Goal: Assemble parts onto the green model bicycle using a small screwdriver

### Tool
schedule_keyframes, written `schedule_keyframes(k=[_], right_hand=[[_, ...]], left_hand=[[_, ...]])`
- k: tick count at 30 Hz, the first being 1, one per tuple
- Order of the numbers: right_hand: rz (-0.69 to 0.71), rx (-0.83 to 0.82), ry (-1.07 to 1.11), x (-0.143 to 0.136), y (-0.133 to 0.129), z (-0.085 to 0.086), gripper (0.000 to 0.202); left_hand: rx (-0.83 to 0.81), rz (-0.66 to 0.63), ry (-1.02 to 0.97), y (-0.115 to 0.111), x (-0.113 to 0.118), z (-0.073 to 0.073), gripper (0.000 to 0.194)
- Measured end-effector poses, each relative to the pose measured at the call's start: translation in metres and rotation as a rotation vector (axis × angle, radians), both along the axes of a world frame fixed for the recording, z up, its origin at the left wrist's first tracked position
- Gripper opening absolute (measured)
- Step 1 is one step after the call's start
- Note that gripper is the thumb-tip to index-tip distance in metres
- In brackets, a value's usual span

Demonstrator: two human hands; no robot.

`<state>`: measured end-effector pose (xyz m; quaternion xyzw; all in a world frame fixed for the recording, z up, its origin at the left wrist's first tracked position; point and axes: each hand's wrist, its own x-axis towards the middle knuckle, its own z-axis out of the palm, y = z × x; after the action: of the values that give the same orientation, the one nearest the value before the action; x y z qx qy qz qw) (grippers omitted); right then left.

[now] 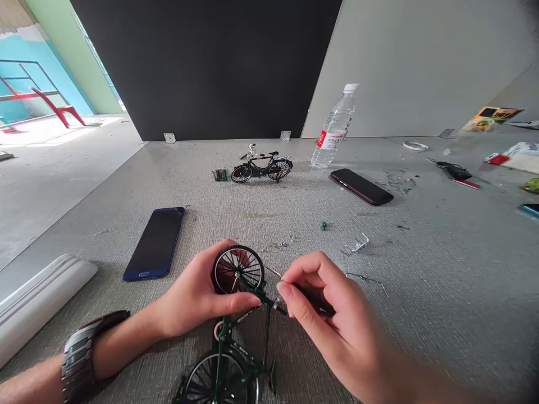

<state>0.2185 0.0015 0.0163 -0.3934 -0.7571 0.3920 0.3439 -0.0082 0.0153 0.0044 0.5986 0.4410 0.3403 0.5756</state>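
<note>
Fingers [238, 304] of the left hand [189, 297] are closed around a green model bicycle [243, 352], the thumb lying across the frame just below the upper wheel [237, 274]. The bicycle is at the near edge of the view, over the tabletop [273, 205], its lower wheel [216, 381] partly cut off by the bottom of the picture; whether that wheel touches the surface cannot be told. The right hand [337, 314] has its thumb and forefinger pinched together on a thin metal rod [273, 271], which points toward the upper wheel; its other fingers are curled in. A dark watch [80, 353] circles the left wrist.

Beyond the hands lie a small green piece [323, 226] and a bent silver piece [360, 243]. A blue phone [155, 242] lies to the left, a dark phone [362, 187] farther off to the right. A black model bicycle [269, 166] stands near the back, between some short dark and green parts [219, 175] and a clear bottle [334, 132] with a white cap
</note>
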Motion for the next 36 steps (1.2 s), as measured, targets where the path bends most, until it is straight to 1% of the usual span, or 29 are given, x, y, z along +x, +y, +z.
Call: schedule_keyframes(k=[6, 11, 16, 27, 36], right_hand=[[-0.015, -0.008, -0.002, 0.0016, -0.0007, 0.0005, 0.004], [-0.011, 0.015, -0.004, 0.0004, -0.0006, 0.002, 0.008], [-0.049, 0.034, -0.018, -0.0003, -0.0008, 0.0004, 0.009], [-0.047, 0.094, -0.023, 0.0003, -0.0004, 0.002, 0.008], [-0.01, 0.083, -0.025, 0.0, -0.0004, 0.0003, 0.007]], left_hand=[[-0.005, -0.01, -0.005, -0.0009, -0.0009, -0.0004, 0.04], [0.017, -0.018, 0.028, -0.0019, -0.0018, -0.0008, 0.04], [0.013, -0.025, 0.059, -0.0015, -0.0019, -0.0018, 0.039], [0.051, -0.041, 0.106, 0.0, -0.0035, -0.0033, 0.037], [0.067, -0.069, 0.12, -0.001, -0.0032, -0.0027, 0.033]])
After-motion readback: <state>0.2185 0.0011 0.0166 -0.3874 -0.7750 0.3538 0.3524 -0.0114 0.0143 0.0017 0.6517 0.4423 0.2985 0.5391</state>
